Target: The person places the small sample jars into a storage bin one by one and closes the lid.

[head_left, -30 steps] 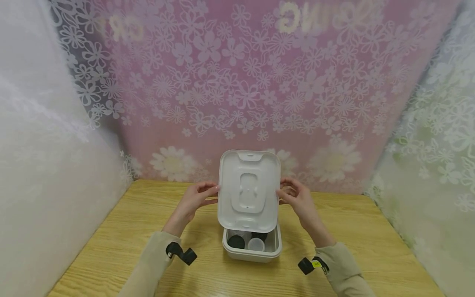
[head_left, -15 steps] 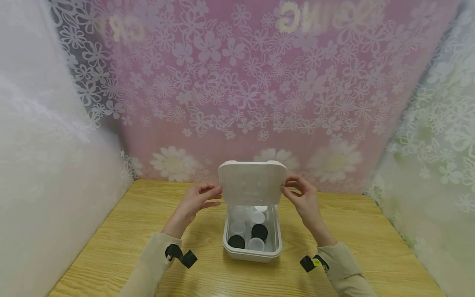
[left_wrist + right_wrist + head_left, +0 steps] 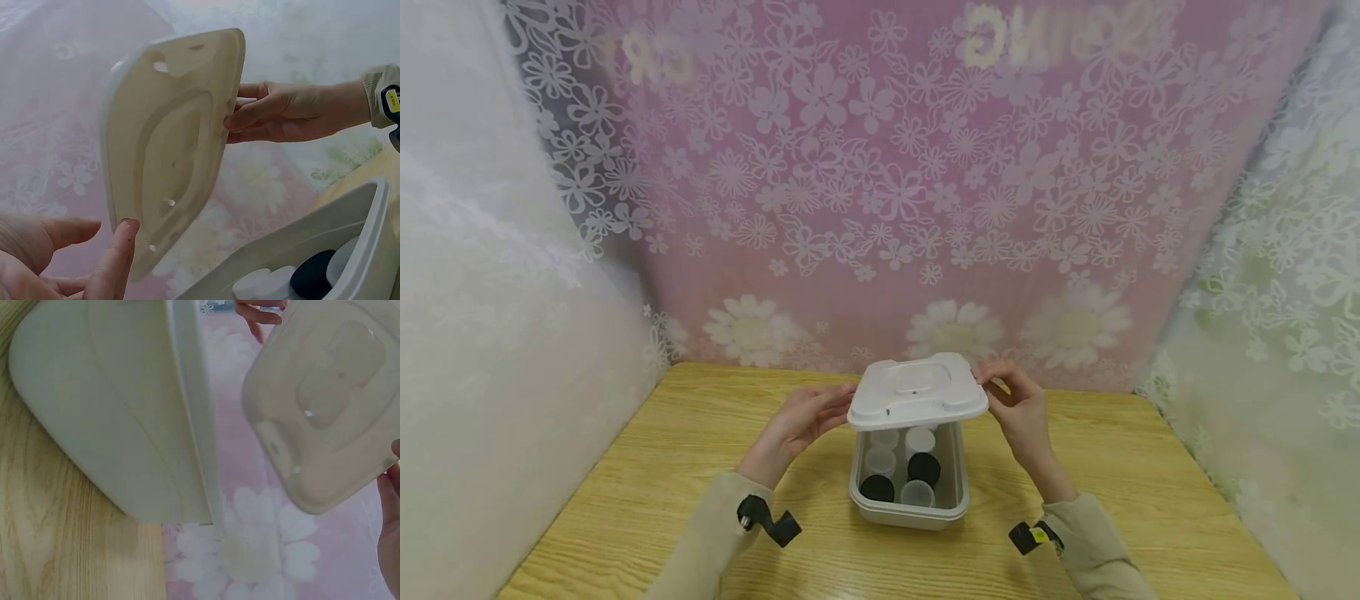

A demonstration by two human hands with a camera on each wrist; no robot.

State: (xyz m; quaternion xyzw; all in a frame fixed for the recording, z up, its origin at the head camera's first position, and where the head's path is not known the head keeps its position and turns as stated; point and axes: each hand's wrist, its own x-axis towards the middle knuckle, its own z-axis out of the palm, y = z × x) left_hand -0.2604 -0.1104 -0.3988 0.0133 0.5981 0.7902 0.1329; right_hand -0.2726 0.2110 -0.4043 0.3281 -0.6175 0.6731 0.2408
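A white plastic lid [image 3: 917, 389] hangs tilted above the rear of a white rectangular box [image 3: 910, 518]. My right hand [image 3: 1018, 408] pinches the lid's right edge between thumb and fingers. On the other side, my left hand [image 3: 801, 425] has fairly straight fingers, and a fingertip touches the lid's left edge in the left wrist view. Inside the box sit several round-topped containers, some with black tops [image 3: 924, 469] and some with whitish tops [image 3: 917, 493]. The lid hides the back of the box. Its hollow underside [image 3: 181, 150] shows in the left wrist view.
The box stands on a wood-grain table [image 3: 700, 467]. Behind the table hangs a pink flowered curtain [image 3: 887, 208]. Pale sheets rise at the left [image 3: 512, 333] and right [image 3: 1285, 333] sides. Each wrist wears a black strap-mounted camera.
The lid has tipped from upright, underside facing me, to nearly level with its top up. It has come down over the rear of the box, uncovering more containers. Both hands have turned with it.
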